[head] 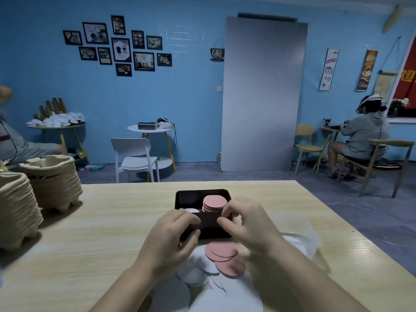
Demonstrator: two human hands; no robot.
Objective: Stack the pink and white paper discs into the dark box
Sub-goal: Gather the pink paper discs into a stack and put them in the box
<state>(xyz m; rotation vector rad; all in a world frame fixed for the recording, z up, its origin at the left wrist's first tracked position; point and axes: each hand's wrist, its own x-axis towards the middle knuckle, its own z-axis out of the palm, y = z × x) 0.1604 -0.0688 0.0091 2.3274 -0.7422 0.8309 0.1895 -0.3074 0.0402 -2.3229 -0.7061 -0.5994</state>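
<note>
The dark box (180, 197) lies on the wooden table (101, 233). A stack of pink discs (214, 203) stands in its right part, and a white disc (191, 210) shows in its left part. My left hand (173, 239) grips the box's near wall, fingers on top and thumb on the front. My right hand (247, 226) pinches the same wall at its right end, beside the pink stack. Loose pink discs (221, 252) and white discs (195, 273) lie spread on the table between my forearms.
Two tall stacks of brown pulp trays (54, 183) stand at the table's left end. A clear plastic bag (304, 237) lies right of my right hand. Beyond the table are a white chair (135, 158), small round tables and two seated people.
</note>
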